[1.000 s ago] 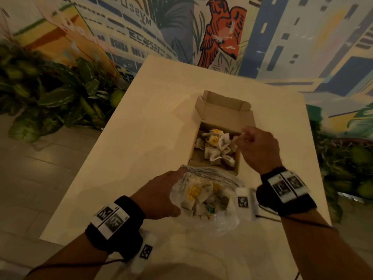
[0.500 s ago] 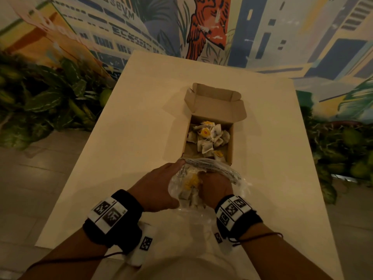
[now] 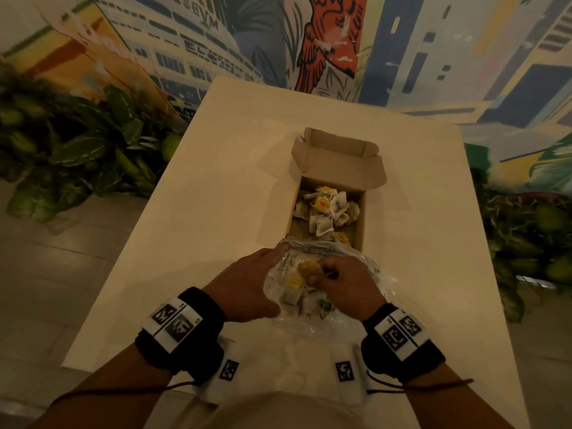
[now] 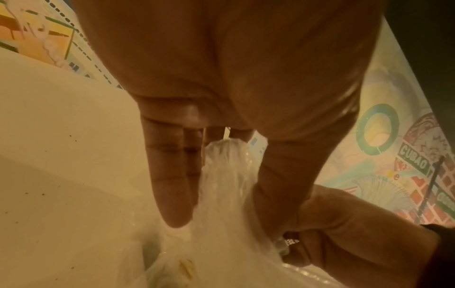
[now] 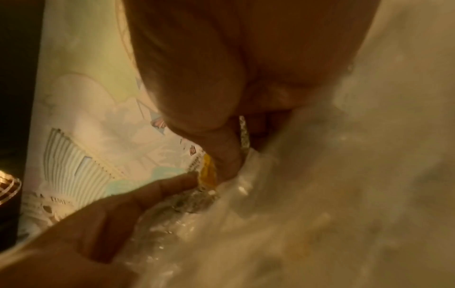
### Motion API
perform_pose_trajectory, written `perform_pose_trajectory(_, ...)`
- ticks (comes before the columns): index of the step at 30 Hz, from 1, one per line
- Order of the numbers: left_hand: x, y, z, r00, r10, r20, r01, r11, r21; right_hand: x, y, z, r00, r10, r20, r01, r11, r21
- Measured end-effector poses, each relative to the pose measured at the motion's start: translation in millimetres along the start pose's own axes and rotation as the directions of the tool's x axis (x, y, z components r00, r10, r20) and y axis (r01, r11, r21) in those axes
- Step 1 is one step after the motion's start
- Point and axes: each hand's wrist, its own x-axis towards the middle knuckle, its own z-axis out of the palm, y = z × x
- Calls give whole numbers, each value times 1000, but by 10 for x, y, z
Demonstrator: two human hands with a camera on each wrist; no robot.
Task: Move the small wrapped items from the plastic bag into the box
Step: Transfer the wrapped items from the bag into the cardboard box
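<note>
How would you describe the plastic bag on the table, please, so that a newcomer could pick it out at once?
Start at the pale table and find the open cardboard box near its middle. Just on the near side of that box lies the plastic bag, between the left hand and the right hand. Unlike the brown box, it is clear and crinkled, with wrapped items showing through.

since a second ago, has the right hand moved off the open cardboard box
Yes. The right hand has come back toward the person, from over the open brown cardboard box into the clear plastic bag just in front of it.
</note>
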Motion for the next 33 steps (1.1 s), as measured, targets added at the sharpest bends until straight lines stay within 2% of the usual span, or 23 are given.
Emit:
perform_pose_trajectory(2, -9, 6, -9, 1000, -7, 8, 7, 1000, 14, -84, -49, -18, 992, -77, -100, 84, 994, 66)
perform_pose_trajectory(4, -7, 0, -9, 1000, -11, 10, 11, 1000, 12, -127, -22, -11, 978, -101, -184, 116, 990, 75)
perform_pose_trajectory(7, -6, 1, 0, 1000, -26, 13, 26, 1000, -7, -184, 14, 33, 987, -89, -135, 89, 996, -1)
perform_pose_trajectory(9, 2, -6, -10, 1000, -23, 5, 23, 1000, -9, -190, -14, -8, 979, -94, -183, 99, 995, 18)
perform_pose_trajectory(11, -2, -11, -9, 1000, -27, 16, 27, 1000, -7, -211, -107, -139, 961, -56, -270, 98, 985, 145)
perform_pose_trajectory(15, -12, -20, -5, 999, -35, 24, 34, 999, 15, -185, -436, -466, 946, -57, -319, 166, 931, 325)
perform_pose_trajectory(18, -32, -29, -8, 999, -25, 25, 25, 1000, 15, 43, -533, -737, 892, 60, -448, 174, 869, 462)
perform_pose_trajectory(20, -57, -36, -13, 999, -32, 43, 32, 999, 10, 316, -430, -867, 843, 181, -507, 87, 883, 461)
perform_pose_trajectory(22, -73, -43, -8, 998, -35, 52, 35, 999, 9, 616, -244, -915, 834, 290, -469, -87, 909, 407)
perform_pose_trajectory(25, -89, -22, -6, 997, -45, 62, 44, 999, 15, 919, 11, -839, 874, 427, -231, -320, 865, 387)
perform_pose_trajectory(27, -91, -3, -5, 997, -46, 65, 45, 999, 22, 977, 47, -794, 879, 461, -120, -430, 876, 217)
perform_pose_trajectory(28, -88, 1, -5, 997, -44, 63, 43, 999, 21, 956, 14, -802, 888, 444, -122, -443, 896, 33)
perform_pose_trajectory(29, -86, 1, -8, 997, -42, 61, 41, 999, 17, 907, -58, -835, 897, 397, -195, -426, 894, -139)
perform_pose_trajectory(30, -77, -3, -6, 997, -43, 59, 42, 999, 8, 835, -144, -868, 908, 295, -299, -370, 899, -236)
perform_pose_trajectory(31, -71, -10, -3, 997, -44, 57, 44, 999, -3, 684, -260, -896, 909, 188, -371, -290, 926, -242)
perform_pose_trajectory(32, -60, -15, 0, 998, -45, 53, 45, 999, -13, 528, -375, -909, 916, 97, -390, -176, 969, -173)
perform_pose_trajectory(33, -51, -17, 2, 998, -43, 48, 44, 999, -16, 359, -467, -882, 940, 38, -339, -71, 994, -85)
